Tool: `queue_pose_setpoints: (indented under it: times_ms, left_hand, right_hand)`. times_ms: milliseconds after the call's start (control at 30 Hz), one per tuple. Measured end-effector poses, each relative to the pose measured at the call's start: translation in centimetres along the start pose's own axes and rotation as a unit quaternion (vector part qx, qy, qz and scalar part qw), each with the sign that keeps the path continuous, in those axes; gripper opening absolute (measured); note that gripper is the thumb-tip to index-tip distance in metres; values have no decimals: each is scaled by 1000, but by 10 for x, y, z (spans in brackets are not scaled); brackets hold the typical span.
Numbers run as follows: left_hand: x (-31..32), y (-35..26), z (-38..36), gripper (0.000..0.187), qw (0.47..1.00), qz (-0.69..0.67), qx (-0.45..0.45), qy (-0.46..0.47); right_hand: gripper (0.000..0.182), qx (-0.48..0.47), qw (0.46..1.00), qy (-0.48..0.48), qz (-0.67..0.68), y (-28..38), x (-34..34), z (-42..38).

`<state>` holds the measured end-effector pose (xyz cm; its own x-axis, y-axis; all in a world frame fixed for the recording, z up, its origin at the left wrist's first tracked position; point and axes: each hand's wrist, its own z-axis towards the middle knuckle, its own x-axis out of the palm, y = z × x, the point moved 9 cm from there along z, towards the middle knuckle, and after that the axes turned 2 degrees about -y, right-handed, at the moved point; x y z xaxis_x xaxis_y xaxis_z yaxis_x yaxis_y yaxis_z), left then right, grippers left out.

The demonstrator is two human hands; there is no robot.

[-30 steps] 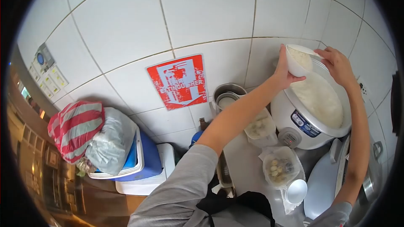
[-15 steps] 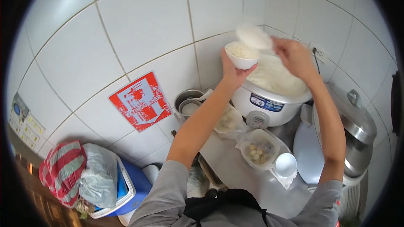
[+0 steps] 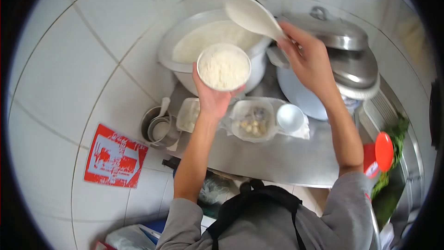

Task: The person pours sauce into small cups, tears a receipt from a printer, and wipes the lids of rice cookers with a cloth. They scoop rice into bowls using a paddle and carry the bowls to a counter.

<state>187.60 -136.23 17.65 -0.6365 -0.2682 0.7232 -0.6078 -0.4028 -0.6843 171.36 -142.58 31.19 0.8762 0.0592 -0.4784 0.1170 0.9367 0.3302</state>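
A small white bowl heaped with rice (image 3: 224, 67) rests in my left hand (image 3: 213, 99), whose fingers wrap its underside and side. My right hand (image 3: 307, 55) grips the handle of a white rice paddle (image 3: 252, 15), raised up and to the right of the bowl. The paddle's blade hangs over the far rim of a large open rice cooker (image 3: 169, 51), which has white rice (image 3: 199, 37) inside. The bowl is in front of the cooker and covers part of it.
On the metal counter (image 3: 296, 157) are plastic tubs (image 3: 253, 120), a small white cup (image 3: 290, 117) and a metal pot (image 3: 150, 118). Lidded metal pots (image 3: 354, 65) stand at right, near a red container (image 3: 383, 151) and green leaves (image 3: 397, 134). Tiled walls surround the counter.
The view has swung right and down. The rice bowl now appears in front of the cooker, seen from above, and the paddle has moved apart from it. Both hands keep their holds.
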Motion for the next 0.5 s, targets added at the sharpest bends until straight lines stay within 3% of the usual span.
queue_pose_setpoints:
  times_ms: [100,167,267,333,367,433,500]
  left_hand:
    - [0,73,-45,69,987,-79,-129,50]
    - [-9,128,-74,71,971,-94,-215,52]
    - [-22,193,-110,70,943,-83,-321,19]
    - [-18,216,-121,70,941,-80,-330,-3]
    - [-18,224,-125,70,941,-74,-329,-23]
    - [-8,235,-134,72,937,-55,-346,4]
    - [-1,249,-143,75,917,-31,-395,47]
  right_hand:
    - [24,294,942,0,161,-55,-7,-117]
    - [23,337,931,-89,105,-60,-23,-193]
    - [23,344,929,-95,96,-30,-54,-259]
    - [21,281,953,73,82,-1,-50,-270]
    - [21,288,952,68,77,0,-59,-270]
    - [19,235,960,154,-9,6,-60,-262]
    - [18,284,947,153,-14,-11,-73,-265]
